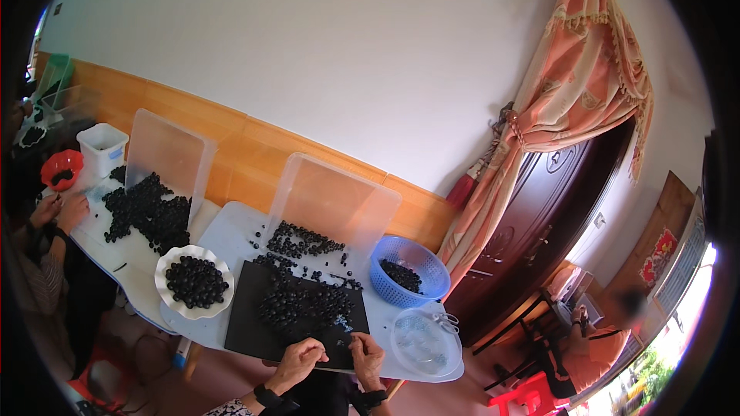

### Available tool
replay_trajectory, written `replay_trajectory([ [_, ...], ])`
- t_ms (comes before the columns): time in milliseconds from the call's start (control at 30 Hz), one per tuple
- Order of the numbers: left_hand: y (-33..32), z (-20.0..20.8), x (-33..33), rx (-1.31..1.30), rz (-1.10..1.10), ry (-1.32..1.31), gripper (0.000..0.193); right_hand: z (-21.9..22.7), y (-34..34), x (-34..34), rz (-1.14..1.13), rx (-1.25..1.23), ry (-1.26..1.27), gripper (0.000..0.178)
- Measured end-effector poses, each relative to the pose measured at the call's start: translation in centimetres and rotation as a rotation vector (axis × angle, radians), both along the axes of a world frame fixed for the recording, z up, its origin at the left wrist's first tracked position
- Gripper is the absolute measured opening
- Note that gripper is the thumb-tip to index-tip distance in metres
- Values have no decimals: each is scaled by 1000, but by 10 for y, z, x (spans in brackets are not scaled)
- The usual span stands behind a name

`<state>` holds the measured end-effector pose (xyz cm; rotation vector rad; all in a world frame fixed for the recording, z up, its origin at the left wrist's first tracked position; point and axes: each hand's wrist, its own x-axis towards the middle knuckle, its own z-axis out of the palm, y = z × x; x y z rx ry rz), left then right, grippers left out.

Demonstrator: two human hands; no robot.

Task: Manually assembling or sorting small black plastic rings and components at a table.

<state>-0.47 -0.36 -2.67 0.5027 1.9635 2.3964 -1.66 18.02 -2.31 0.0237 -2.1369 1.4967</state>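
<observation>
left hand [297,360]: yours, fingers curled down on the near edge of the black mat [254,316]; grip looks pinched on something small, can't tell what.
right hand [368,356]: just beside the left, knuckles up, fingers bent; grip state can't tell either.
dark round fruits [304,304]: heaped on the mat just ahead of both grips, more loose ones beyond.
white bowl [194,281]: left of your left grip, full of fruits.
blue basket [408,270]: ahead-right of your right grip, few fruits inside.
clear lid [424,343]: right beside your right grip on the tabletop [231,235].
tip: judging by this, take one fruit at a time off the heap's near edge, keep wrists low.
other person's hands [58,212]: far left, separate pile.
</observation>
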Motion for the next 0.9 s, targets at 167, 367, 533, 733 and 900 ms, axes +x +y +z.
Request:
replay_trajectory([
  [167, -3, -8, 0, -83, -45, -41, 14, 5, 2, 3, 0, 13, -80, 15],
  [367, -7, 10, 0, -16, -113, -148, 14, 26, 0, 7, 2, -67, -194, 22],
  [533, -13, 30, -7, 10, -89, -173, 16, 19, 9, -2, 85, -252, -183, 18],
  [733, -19, 30, -9, -78, -93, -218, 17, 18, 13, -4, 149, -275, -167, 17],
  [900, -22, 20, 1, -99, -68, -170, 18, 16, 11, -1, 162, -253, -193, 15],
])
